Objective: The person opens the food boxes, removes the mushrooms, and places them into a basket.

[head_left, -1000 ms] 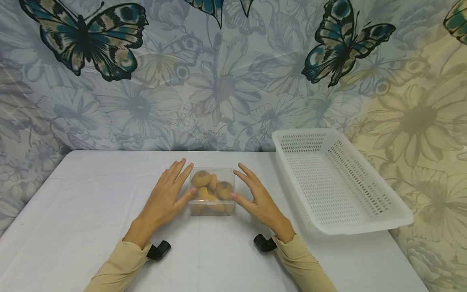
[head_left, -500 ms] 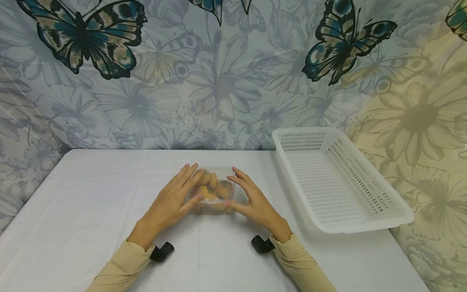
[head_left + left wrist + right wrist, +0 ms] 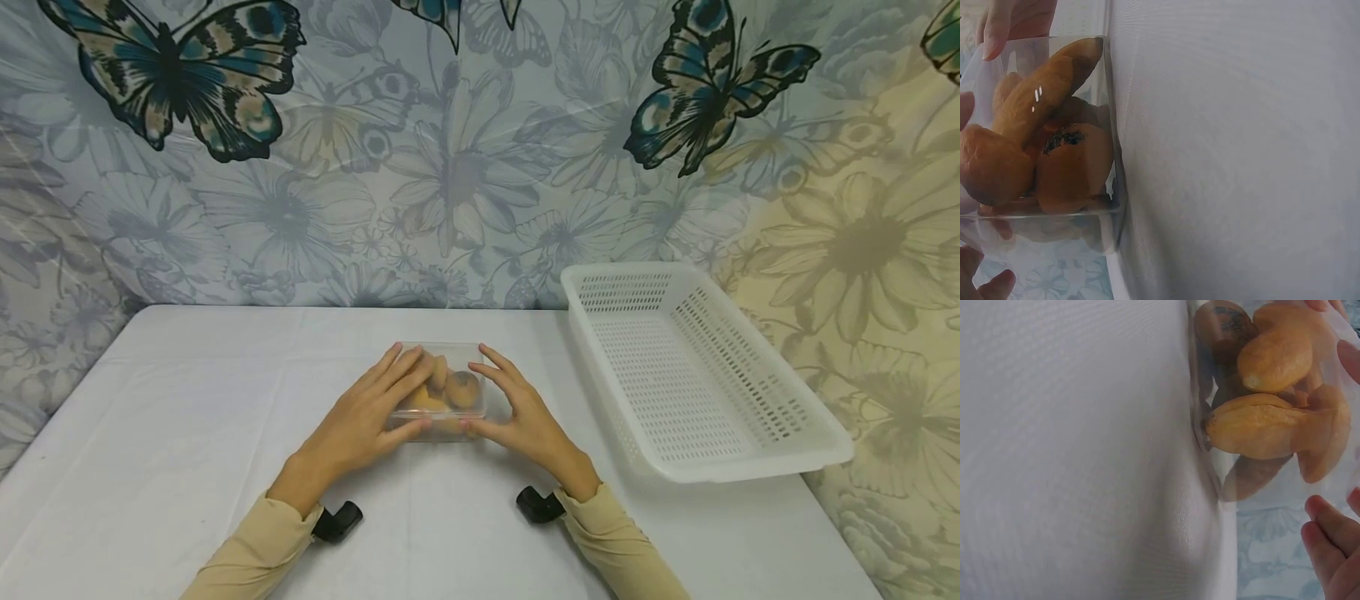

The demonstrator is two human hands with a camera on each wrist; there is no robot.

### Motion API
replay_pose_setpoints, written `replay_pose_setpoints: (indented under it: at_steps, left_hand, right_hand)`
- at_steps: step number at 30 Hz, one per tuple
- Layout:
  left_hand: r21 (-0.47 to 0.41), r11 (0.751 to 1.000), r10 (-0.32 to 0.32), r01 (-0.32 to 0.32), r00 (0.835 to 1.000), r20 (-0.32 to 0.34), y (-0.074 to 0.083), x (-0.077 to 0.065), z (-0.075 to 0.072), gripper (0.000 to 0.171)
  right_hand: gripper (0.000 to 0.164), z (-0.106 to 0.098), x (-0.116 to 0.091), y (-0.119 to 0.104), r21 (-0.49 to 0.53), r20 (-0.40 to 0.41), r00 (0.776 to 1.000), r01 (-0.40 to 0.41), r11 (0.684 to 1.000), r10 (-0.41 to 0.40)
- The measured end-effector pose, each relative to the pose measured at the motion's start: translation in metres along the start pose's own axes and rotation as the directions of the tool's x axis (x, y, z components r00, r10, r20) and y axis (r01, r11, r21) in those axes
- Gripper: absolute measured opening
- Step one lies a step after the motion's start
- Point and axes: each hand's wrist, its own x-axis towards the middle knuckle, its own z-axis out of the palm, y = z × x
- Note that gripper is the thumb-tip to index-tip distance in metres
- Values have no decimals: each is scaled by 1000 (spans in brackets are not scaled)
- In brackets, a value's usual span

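Observation:
A clear plastic box (image 3: 442, 434) of bread rolls (image 3: 461, 389) stands on the white table in the head view. My left hand (image 3: 358, 421) lies over the box's left side, fingers extended across the lid and thumb at the front edge. At the right end, my right hand (image 3: 534, 423) has its thumb near the front edge and its spread fingers by the far corner. Through the wall, the left wrist view shows a long roll (image 3: 1041, 103) and a bun with a dark topping (image 3: 1075, 169). Another long roll (image 3: 1260, 425) appears in the right wrist view.
To the right is a large white perforated plastic basket (image 3: 675, 475), set at an angle on the table. White cloth (image 3: 172, 433) covers the tabletop. Behind it hangs a curtain (image 3: 457, 183) printed with butterflies and flowers.
The left hand has moved right, its fingers now over the lid and its thumb lower at the front edge. The right hand has shifted slightly inward. The box stays in place.

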Motion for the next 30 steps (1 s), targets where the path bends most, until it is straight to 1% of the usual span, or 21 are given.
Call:
replay_pose_setpoints:
  at_steps: [6,12,18,23,25,30]
  left_hand:
    - [5,998,62,-62,997,-45,-1,0,3,65]
    - [18,997,79,-78,994,-81,-1,1,5,61]
    - [28,993,115,-113,986,-123,-1,2,7,58]
    - [31,991,136,-133,983,-128,-3,1,10,56]
    - [35,989,148,-145,979,-141,-3,1,11,55]
    - [31,990,139,-136,981,-137,-2,1,12,55]
  right_hand:
    - [72,1,0,0,5,-5,1000,4,1000,-4]
    - [73,2,0,-1,-1,-15,1000,3,1000,-3]
    - [72,3,0,-1,-2,-20,1000,15,1000,-15]
    - [72,3,0,-2,-3,-20,1000,21,1000,-21]
    - [72,3,0,-1,-4,-22,999,25,1000,-26]
    - [72,4,-1,1,-25,-38,997,62,998,-63]
